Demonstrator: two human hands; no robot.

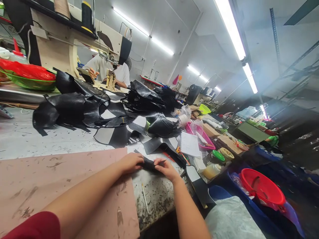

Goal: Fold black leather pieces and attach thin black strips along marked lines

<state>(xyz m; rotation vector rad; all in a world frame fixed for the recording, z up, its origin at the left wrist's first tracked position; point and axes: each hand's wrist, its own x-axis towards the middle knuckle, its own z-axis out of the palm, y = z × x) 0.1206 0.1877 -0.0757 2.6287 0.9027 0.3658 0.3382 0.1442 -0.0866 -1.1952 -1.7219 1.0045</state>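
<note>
A narrow black leather piece (149, 164) lies on the worn white tabletop near the table's front edge. The fingers of my left hand (132, 162) are closed on its left end. At its right end, my right hand (165, 168) pinches the same piece between thumb and fingers. Just beyond both hands are more black pieces with white patches (152, 144). A thin pale stick (145, 198) rests on the table below the hands. Beneath my left forearm is a pink sheet (94, 186).
Piled black leather (72, 108) stands beyond the hands, before a sewing machine (57, 49) where another person (124, 74) sits. To the right are a notebook (189, 144), a pink basket (205, 139), jars and a red basin (263, 186).
</note>
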